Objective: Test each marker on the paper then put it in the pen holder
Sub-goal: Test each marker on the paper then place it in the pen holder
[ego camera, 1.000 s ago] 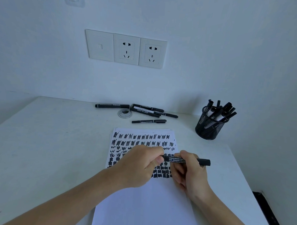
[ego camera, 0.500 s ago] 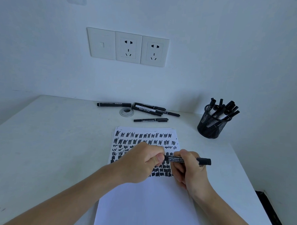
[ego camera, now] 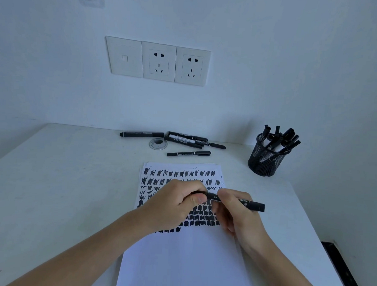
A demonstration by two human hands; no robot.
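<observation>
Marker (ego camera: 234, 201): black, held level above the paper (ego camera: 185, 260), left hand (ego camera: 176, 206) gripping one end, right hand (ego camera: 236, 213) curled round the barrel. Paper: scribble rows, on white table (ego camera: 64, 192). Mesh pen holder (ego camera: 266, 160): far right, holding markers. Loose markers (ego camera: 188, 140): by the wall.

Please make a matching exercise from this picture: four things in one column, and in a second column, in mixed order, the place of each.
Things:
1. pen holder
2. held marker
3. paper
4. wall sockets

Places:
A. gripped by the left hand and the right hand
B. on the wall, above the table
C. standing on the table, far right
D. flat on the table, under the hands

Pairs: 1-C, 2-A, 3-D, 4-B
</observation>
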